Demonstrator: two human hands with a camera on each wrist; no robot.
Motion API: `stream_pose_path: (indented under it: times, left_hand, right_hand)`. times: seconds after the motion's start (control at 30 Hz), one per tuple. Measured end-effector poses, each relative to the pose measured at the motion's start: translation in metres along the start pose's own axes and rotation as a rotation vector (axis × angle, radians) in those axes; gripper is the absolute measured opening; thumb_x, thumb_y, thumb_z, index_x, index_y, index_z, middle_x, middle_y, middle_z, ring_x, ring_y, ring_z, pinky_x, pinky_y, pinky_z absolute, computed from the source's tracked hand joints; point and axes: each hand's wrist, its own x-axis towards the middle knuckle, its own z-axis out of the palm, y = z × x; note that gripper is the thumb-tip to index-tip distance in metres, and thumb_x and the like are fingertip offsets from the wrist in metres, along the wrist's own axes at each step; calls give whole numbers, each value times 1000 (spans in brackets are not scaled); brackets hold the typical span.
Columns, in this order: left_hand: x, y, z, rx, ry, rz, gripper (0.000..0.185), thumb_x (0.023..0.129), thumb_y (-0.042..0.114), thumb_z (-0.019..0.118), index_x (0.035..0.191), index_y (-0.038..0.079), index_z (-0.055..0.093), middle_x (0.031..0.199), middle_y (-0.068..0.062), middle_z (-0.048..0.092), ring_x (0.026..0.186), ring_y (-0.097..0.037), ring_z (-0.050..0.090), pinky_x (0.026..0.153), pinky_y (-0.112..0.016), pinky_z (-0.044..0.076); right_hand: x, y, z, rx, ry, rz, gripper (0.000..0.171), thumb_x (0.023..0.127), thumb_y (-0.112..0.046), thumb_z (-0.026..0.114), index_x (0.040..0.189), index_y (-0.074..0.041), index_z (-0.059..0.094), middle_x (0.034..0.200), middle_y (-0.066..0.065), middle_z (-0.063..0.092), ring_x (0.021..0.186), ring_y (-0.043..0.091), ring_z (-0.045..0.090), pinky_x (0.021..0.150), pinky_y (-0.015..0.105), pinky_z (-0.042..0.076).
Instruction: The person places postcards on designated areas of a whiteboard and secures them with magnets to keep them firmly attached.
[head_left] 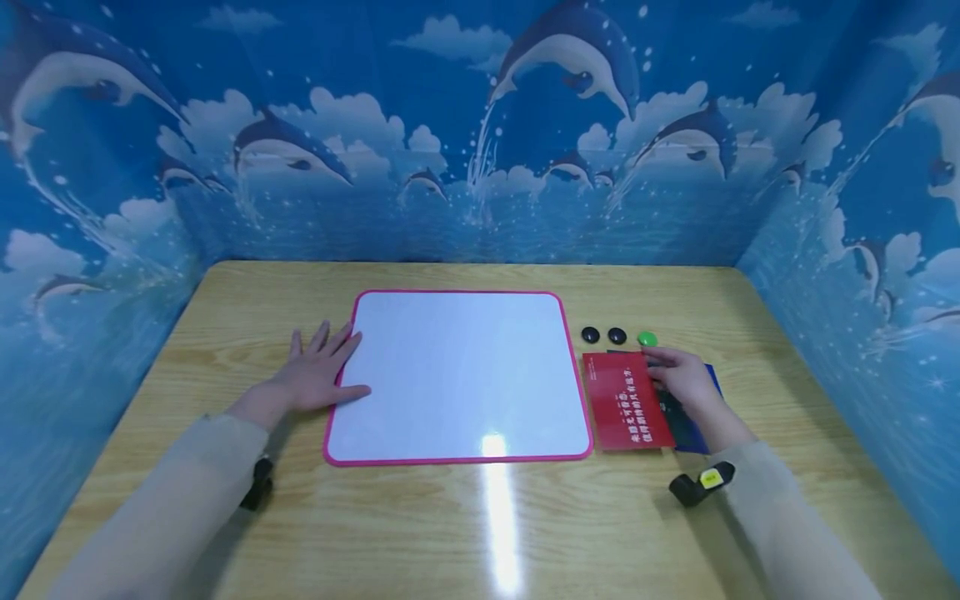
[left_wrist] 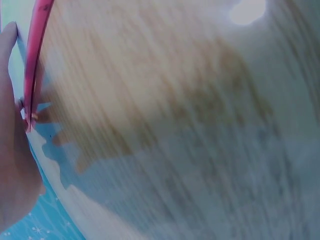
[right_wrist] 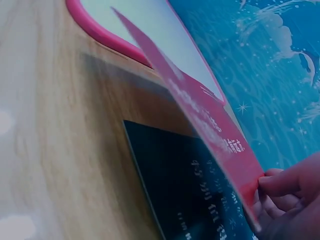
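Observation:
A whiteboard with a pink frame lies flat on the wooden table. My left hand rests on its left edge, fingers spread and thumb over the white surface. At the right, my right hand pinches the edge of a red card printed with white characters. In the right wrist view the red card is tilted up above a dark green card, its far end raised off the table. A blue card shows partly from under the dark green one.
Two black round magnets and a green one sit in a row behind the cards. Wooden table surrounds the board. A blue curtain printed with dolphins stands along the back and sides.

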Motion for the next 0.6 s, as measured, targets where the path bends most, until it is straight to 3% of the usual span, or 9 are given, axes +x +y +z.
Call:
stream_pose_path:
  times: [0.17,0.33,0.47,0.6]
  left_hand:
    - [0,-1,0,-3,2,5,98,81,70,49,151,10,14,158,-17,5,141,-47,-6,104,-69,-16]
    - [0,-2,1,-3,4,5,99,81,71,48,151,10,14,158,-17,5,141,-47,-7,104,-68,-16]
    - [1,-2,1,4,4,2,99,81,71,47,151,10,14,158,-17,5,141,-47,-7,104,-69,-16]
    - [1,-1,1,4,-1,0,99,81,71,48,151,10,14,158,-17,5,141,-47,-7,104,-69,-16]
  right_hand:
    - [0,2,-5,71,13,-8,48,96,-2,40,144,-3,33,144,24,38,94,5,57,76,18,52]
    - [-2,0,-7,170,-11,3,50,96,-1,40,145,-3,30,147,24,34,77,-14,51,72,13,50]
    - [-2,-4,-5,175,-21,9,50,97,-4,41,146,-6,29,148,20,34,83,-12,53,73,12,50]
    - [0,-10,-1,166,-15,7,51,98,-5,40,147,-9,29,149,17,35,109,12,57,77,14,50]
